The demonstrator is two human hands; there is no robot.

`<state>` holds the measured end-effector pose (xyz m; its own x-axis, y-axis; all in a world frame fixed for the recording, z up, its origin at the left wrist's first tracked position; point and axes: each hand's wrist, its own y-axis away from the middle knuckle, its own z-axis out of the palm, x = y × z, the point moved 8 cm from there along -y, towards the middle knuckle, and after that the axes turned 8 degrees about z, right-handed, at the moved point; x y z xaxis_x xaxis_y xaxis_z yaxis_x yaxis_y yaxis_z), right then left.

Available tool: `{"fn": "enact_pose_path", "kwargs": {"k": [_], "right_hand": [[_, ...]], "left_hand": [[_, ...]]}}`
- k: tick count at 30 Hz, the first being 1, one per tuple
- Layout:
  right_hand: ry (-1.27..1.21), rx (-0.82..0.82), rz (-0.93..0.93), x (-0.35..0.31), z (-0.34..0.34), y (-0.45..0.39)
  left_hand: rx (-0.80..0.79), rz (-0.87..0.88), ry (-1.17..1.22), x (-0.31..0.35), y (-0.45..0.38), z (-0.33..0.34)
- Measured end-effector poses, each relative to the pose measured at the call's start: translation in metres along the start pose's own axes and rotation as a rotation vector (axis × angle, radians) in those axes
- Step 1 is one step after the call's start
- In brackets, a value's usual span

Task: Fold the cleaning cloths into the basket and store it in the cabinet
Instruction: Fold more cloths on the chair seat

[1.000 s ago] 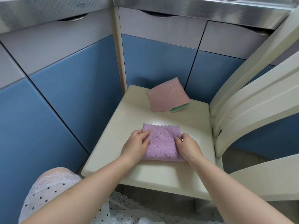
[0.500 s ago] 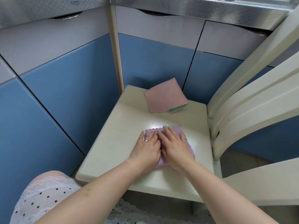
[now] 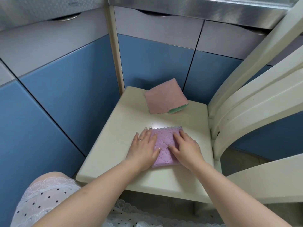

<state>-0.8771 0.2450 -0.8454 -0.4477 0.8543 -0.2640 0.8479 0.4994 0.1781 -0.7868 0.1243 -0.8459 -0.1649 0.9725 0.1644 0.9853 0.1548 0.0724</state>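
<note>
A folded purple quilted cloth (image 3: 164, 145) lies on the cream chair seat (image 3: 114, 136). My left hand (image 3: 142, 149) presses flat on the cloth's left side, fingers straight, partly on the seat. My right hand (image 3: 186, 149) presses flat on its right side, fingers straight. A folded pink cloth (image 3: 164, 96) with a green cloth's edge (image 3: 177, 109) showing under it lies at the seat's far edge. No basket is in view.
The chair's cream backrest (image 3: 254, 104) rises to the right. Blue and grey cabinet doors (image 3: 68, 89) stand shut behind and to the left of the chair, under a steel countertop edge (image 3: 196, 5). My knee in a white dotted skirt (image 3: 45, 197) is at lower left.
My hands went from the cloth's two sides to its middle, then slid apart outward. More of the purple cloth shows between them now.
</note>
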Motion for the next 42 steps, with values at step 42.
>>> {"fn": "enact_pose_path", "kwargs": {"k": [42], "right_hand": [[-1.035,-0.326,-0.686,-0.34,-0.198,0.089]], "left_hand": [[1.08,-0.37,1.056,-0.153,0.267,-0.314]]}}
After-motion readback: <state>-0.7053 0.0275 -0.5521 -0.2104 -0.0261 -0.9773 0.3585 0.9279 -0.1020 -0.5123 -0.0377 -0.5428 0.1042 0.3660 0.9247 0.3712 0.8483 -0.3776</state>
